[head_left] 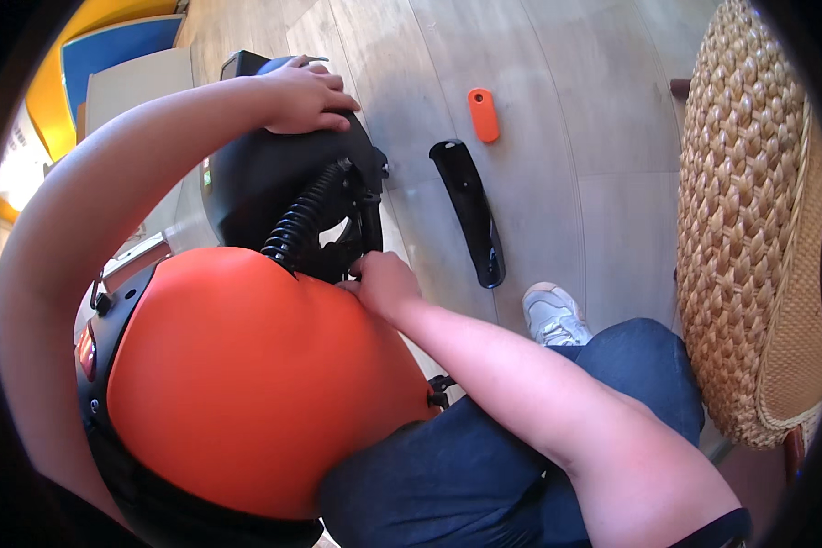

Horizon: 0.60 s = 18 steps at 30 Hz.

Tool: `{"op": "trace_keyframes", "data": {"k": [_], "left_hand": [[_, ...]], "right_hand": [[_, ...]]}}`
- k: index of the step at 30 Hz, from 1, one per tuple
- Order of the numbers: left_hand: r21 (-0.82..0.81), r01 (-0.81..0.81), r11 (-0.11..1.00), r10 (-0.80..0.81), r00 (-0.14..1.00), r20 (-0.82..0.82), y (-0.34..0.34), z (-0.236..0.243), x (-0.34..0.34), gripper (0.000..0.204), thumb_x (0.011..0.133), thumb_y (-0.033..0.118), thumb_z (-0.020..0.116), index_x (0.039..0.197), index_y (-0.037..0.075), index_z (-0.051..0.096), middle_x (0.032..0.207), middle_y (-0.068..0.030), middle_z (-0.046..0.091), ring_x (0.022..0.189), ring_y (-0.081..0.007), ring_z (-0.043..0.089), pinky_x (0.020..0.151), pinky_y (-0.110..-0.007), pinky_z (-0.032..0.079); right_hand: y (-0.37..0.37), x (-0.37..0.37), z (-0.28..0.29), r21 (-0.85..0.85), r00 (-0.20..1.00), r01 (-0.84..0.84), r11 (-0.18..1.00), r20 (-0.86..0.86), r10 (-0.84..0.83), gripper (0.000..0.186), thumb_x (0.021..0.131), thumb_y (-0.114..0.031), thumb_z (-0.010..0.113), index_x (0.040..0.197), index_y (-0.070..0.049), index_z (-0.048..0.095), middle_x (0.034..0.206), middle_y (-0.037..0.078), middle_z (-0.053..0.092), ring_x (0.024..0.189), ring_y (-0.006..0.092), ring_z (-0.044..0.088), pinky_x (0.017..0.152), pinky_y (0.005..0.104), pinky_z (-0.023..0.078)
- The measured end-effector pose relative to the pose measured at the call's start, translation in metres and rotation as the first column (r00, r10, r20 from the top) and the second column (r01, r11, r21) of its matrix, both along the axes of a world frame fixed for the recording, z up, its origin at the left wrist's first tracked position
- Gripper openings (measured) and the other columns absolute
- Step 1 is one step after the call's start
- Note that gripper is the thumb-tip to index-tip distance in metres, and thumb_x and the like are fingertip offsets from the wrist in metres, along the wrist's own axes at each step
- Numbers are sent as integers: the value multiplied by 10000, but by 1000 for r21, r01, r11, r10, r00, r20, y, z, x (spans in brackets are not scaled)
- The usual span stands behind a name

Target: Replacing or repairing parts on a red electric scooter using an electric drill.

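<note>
A large smooth orange rounded shell (pixel 247 365), looking like a padded seat with black edging, fills the lower left against my leg. Above it is a black rounded housing (pixel 265 183), joined through a black coil spring (pixel 303 215) and a black tube (pixel 371 224). My left hand (pixel 309 99) lies over the top of the housing, fingers spread and bent down its side. At the lower end of the tube, by the orange shell's upper edge, my right hand (pixel 385 288) is closed, its fingertips in the gap. What they pinch there is hidden.
A curved black cover strip (pixel 468 210) and a small orange oblong piece (pixel 483 115) lie on the wooden floor (pixel 603 110). A woven wicker chair (pixel 740 210) stands at the right. My shoe (pixel 554 313) is near the strip. Yellow and blue furniture (pixel 110 55) is at the upper left.
</note>
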<state>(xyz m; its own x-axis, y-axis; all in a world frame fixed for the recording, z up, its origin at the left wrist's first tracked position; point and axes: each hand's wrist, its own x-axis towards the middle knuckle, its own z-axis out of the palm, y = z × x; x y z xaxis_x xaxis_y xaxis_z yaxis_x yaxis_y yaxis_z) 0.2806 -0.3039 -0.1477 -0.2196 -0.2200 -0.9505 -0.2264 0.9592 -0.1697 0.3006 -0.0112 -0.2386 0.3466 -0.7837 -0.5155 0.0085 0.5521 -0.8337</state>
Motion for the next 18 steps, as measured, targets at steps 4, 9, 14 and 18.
{"op": "trace_keyframes", "data": {"k": [4, 9, 14, 18], "left_hand": [[-3, 128, 992, -128, 991, -49, -8, 1, -2, 585, 1018, 579, 499, 1362, 115, 587, 1305, -141, 573, 1362, -349, 481, 1227, -552, 265], [-43, 81, 996, -84, 993, -80, -11, -1, 8, 593, 1017, 593, 488, 1312, 86, 581, 1265, -166, 560, 1290, -354, 505, 1158, -495, 359], [-63, 116, 991, -123, 986, -112, -12, -4, 15, 650, 1017, 640, 439, 1315, 76, 565, 1279, -165, 556, 1302, -342, 495, 1145, -481, 362], [-101, 129, 986, -137, 987, -81, -16, -2, 16, 642, 1027, 632, 418, 1337, 85, 546, 1279, -170, 541, 1303, -347, 489, 1148, -493, 357]], "right_hand": [[-8, 4, -4, 154, 994, -56, 986, 106, 39, 373, 842, -315, 812, 1087, -35, 787, 1044, 191, 767, 1001, 357, 731, 905, 428, 568], [-11, 7, 4, 225, 999, -41, 973, 42, 33, 344, 855, -312, 799, 1075, -48, 792, 1053, 191, 765, 993, 347, 734, 905, 431, 572], [-10, -4, 11, 209, 998, -58, 976, -3, 60, 322, 878, -330, 773, 1064, -68, 796, 1049, 187, 764, 987, 348, 734, 895, 439, 580], [-7, -5, 5, 46, 987, -140, 989, -78, 143, 311, 886, -330, 750, 1076, -86, 784, 1003, 175, 763, 968, 360, 731, 865, 451, 585]]}}
